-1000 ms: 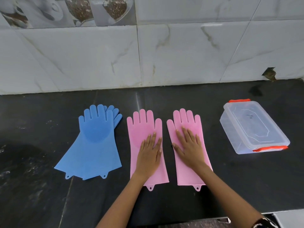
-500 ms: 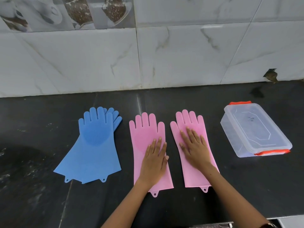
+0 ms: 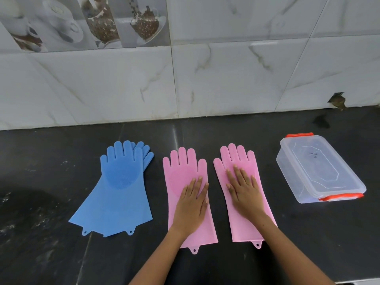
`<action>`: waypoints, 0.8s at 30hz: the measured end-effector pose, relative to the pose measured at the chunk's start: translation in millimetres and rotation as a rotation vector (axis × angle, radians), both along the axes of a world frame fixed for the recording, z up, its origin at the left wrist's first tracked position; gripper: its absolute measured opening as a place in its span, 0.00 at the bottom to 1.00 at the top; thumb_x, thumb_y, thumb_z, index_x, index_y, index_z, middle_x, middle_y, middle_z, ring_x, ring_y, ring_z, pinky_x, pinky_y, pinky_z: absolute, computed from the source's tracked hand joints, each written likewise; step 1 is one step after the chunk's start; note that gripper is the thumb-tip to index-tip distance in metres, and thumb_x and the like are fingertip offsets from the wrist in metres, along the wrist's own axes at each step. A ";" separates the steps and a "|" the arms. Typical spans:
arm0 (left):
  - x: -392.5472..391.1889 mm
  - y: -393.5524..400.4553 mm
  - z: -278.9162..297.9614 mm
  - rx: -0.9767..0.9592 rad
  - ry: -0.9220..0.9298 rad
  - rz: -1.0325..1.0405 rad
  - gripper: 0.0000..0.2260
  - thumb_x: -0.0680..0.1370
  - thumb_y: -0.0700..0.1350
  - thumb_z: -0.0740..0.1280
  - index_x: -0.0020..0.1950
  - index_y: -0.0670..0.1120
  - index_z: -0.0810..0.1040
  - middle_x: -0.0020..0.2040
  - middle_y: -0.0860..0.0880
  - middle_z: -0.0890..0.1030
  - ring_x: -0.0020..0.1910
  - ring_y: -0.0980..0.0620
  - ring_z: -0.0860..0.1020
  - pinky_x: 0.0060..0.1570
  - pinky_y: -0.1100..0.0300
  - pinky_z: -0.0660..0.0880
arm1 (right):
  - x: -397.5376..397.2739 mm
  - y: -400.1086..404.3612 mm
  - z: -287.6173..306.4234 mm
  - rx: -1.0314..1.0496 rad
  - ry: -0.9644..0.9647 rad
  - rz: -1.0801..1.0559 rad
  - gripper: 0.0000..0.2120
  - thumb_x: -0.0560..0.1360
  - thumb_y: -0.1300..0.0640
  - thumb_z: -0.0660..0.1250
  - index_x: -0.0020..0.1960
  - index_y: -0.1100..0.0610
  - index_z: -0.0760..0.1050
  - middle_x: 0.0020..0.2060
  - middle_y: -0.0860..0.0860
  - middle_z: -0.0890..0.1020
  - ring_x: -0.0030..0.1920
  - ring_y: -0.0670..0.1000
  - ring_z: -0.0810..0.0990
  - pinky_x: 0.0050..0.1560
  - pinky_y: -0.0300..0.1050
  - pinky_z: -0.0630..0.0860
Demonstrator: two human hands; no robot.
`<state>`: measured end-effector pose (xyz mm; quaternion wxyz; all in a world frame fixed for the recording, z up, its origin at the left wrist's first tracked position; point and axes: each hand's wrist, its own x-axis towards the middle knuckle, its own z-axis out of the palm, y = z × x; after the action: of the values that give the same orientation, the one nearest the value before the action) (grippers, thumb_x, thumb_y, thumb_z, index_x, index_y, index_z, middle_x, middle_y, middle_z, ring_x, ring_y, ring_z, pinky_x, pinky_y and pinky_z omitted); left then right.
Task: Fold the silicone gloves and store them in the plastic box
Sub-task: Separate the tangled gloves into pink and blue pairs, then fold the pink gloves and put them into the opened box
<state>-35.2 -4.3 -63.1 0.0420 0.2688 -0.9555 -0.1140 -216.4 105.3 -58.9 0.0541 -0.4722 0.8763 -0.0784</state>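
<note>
Two pink silicone gloves lie flat side by side on the black counter, fingers pointing at the wall. My left hand [image 3: 192,204] rests palm down with straight fingers on the left pink glove [image 3: 181,167]. My right hand [image 3: 243,190] lies flat in the same way on the right pink glove [image 3: 238,156]. Further left, two blue gloves [image 3: 121,190] are stacked, one half on top of the other. A clear plastic box [image 3: 320,167] with orange clips sits at the right with its lid on.
The black stone counter [image 3: 226,132] runs back to a marble-tiled wall [image 3: 226,79]. Its front edge shows at the bottom right. A chipped hole in the tiles [image 3: 337,100] sits above the box.
Both hands have stayed flat on the pink gloves. The view has shifted slightly, so everything appears a little lower and further right in the frame.
</note>
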 end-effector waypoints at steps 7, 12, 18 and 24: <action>0.4 0.2 0.0 -0.008 -0.001 -0.006 0.24 0.82 0.54 0.44 0.73 0.56 0.33 0.76 0.54 0.35 0.74 0.53 0.34 0.71 0.55 0.33 | 0.9 -0.1 0.9 -0.012 -0.013 0.004 0.26 0.81 0.44 0.44 0.75 0.45 0.38 0.77 0.46 0.43 0.77 0.49 0.40 0.75 0.52 0.39; -0.5 -0.6 -0.7 0.003 -0.003 0.002 0.24 0.82 0.54 0.44 0.73 0.55 0.34 0.76 0.54 0.35 0.75 0.53 0.35 0.73 0.56 0.35 | 5.3 1.6 -0.3 -0.007 -0.018 -0.014 0.26 0.81 0.44 0.45 0.76 0.46 0.40 0.77 0.47 0.44 0.77 0.50 0.41 0.75 0.53 0.39; -4.4 -0.6 8.6 0.067 0.030 0.028 0.23 0.82 0.54 0.49 0.77 0.53 0.49 0.78 0.52 0.45 0.77 0.53 0.42 0.73 0.57 0.39 | 10.8 10.6 15.0 -0.100 -0.088 -0.081 0.26 0.81 0.46 0.49 0.77 0.51 0.49 0.77 0.50 0.50 0.77 0.52 0.47 0.75 0.53 0.43; -48.9 18.9 42.7 0.050 0.331 0.039 0.12 0.79 0.46 0.63 0.60 0.45 0.79 0.64 0.44 0.76 0.65 0.44 0.72 0.69 0.54 0.61 | 11.4 89.5 30.6 -0.296 -0.138 -0.371 0.18 0.77 0.51 0.64 0.65 0.53 0.73 0.65 0.51 0.75 0.62 0.52 0.75 0.60 0.49 0.75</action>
<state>-84.1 14.6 -20.5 0.1942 0.2660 -0.9269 -0.1798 -205.0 194.8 -28.3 0.0287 -0.2997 0.9212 -0.2465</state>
